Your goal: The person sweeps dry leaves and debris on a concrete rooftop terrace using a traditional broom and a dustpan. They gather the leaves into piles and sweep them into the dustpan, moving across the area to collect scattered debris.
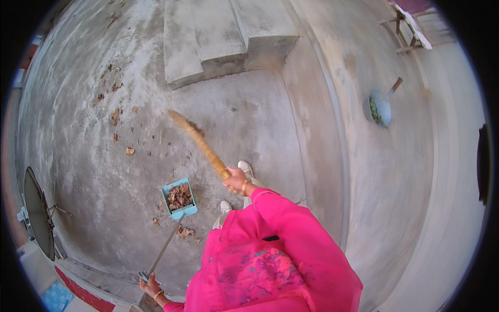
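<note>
My right hand (236,183) is closed around a tan straw broom (200,139), whose far end is blurred and points up and left over the concrete floor. At the lower left, my left hand (150,285) grips the top of a long-handled blue dustpan (185,211). The pan rests on the floor left of my shoes and holds a heap of dry brown leaves (180,196). A small clump of leaves (184,232) lies just beside the pan's handle. The broom is apart from the dustpan.
Concrete steps (223,67) rise ahead. More leaves (115,117) are scattered to the far left. A dark satellite dish (39,213) stands at the left edge. On the right ledge sits a long-handled pan (382,108) with green pieces, and a wooden stand (403,31) beyond it.
</note>
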A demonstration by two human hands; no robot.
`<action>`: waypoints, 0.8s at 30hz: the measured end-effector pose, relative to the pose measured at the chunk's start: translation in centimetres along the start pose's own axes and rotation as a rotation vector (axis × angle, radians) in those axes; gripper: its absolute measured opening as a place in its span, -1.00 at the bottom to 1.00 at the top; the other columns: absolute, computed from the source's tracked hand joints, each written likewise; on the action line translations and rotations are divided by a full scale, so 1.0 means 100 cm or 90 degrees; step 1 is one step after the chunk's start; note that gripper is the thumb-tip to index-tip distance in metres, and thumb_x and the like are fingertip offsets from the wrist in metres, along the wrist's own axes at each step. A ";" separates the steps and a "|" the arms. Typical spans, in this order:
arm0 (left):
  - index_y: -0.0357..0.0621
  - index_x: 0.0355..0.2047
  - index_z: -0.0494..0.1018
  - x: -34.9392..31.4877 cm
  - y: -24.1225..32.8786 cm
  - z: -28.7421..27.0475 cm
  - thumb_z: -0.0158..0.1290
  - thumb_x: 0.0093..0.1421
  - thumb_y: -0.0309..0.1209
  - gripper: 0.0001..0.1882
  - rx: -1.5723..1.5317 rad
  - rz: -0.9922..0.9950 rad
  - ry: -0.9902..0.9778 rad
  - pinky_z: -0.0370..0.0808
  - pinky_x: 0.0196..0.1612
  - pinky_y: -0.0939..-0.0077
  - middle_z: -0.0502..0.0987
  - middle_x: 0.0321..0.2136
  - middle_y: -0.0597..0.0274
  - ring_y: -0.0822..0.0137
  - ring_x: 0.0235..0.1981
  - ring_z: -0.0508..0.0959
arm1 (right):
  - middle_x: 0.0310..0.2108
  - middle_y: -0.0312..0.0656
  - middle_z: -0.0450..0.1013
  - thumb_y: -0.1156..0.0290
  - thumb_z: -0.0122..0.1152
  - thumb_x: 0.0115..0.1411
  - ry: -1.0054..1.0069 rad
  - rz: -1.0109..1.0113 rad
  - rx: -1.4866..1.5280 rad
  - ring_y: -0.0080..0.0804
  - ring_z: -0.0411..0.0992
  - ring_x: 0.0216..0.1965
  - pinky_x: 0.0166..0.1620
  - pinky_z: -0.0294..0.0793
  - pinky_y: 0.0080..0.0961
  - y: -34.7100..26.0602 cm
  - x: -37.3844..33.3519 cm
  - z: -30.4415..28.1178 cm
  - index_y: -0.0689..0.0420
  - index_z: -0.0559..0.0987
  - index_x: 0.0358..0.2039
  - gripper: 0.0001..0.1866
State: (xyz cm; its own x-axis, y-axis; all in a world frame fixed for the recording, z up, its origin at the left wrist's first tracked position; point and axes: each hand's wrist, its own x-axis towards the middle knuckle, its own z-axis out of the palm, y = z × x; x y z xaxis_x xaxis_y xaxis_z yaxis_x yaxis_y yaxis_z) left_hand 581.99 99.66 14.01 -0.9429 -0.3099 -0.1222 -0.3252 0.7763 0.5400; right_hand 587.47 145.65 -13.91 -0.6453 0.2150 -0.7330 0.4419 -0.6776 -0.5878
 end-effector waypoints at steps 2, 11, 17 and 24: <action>-0.28 -0.29 0.39 -0.011 0.003 0.006 0.12 -0.12 -0.58 -0.69 -0.022 -0.038 0.023 0.19 -0.83 0.72 0.39 -0.66 0.32 0.56 -0.82 0.27 | -0.73 -0.28 0.30 0.59 0.11 -0.17 0.015 0.005 -0.087 -0.55 0.24 -0.83 -0.82 0.14 -0.54 -0.013 -0.004 -0.038 0.07 0.32 -0.09 -0.47; -0.32 -0.27 0.40 -0.079 -0.006 0.019 0.11 -0.10 -0.58 -0.69 -0.043 -0.139 0.142 0.19 -0.82 0.72 0.38 -0.67 0.33 0.57 -0.80 0.27 | -0.80 -0.18 0.27 0.56 0.07 -0.13 0.302 0.060 0.107 -0.41 0.23 -0.86 -0.86 0.14 -0.46 -0.092 0.107 -0.158 0.11 0.31 -0.49 -0.83; -0.33 -0.26 0.40 -0.104 0.025 0.031 0.11 -0.11 -0.59 -0.67 -0.008 -0.204 0.189 0.19 -0.81 0.71 0.39 -0.65 0.32 0.56 -0.79 0.28 | -0.71 -0.23 0.30 0.52 0.08 -0.10 0.229 0.105 0.063 -0.34 0.31 -0.76 -0.76 0.22 -0.38 -0.088 0.222 -0.067 0.11 0.28 -0.61 -0.86; -0.31 -0.26 0.40 -0.138 0.023 0.033 0.10 -0.12 -0.59 -0.67 -0.015 -0.275 0.221 0.19 -0.80 0.72 0.39 -0.65 0.33 0.56 -0.75 0.30 | -0.45 -0.09 0.43 0.54 0.09 -0.11 0.154 -0.041 -0.462 -0.34 0.43 -0.47 -0.49 0.40 -0.41 -0.027 0.224 0.133 0.21 0.40 -0.31 -0.73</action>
State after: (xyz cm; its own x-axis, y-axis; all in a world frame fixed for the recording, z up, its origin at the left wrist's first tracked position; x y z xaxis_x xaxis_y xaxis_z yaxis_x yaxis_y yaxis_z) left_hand 593.97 107.54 14.24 -0.6435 -0.7632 -0.0577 -0.6721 0.5274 0.5198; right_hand 563.55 142.92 -24.19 -0.5663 0.4434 -0.6948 0.7603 -0.0445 -0.6481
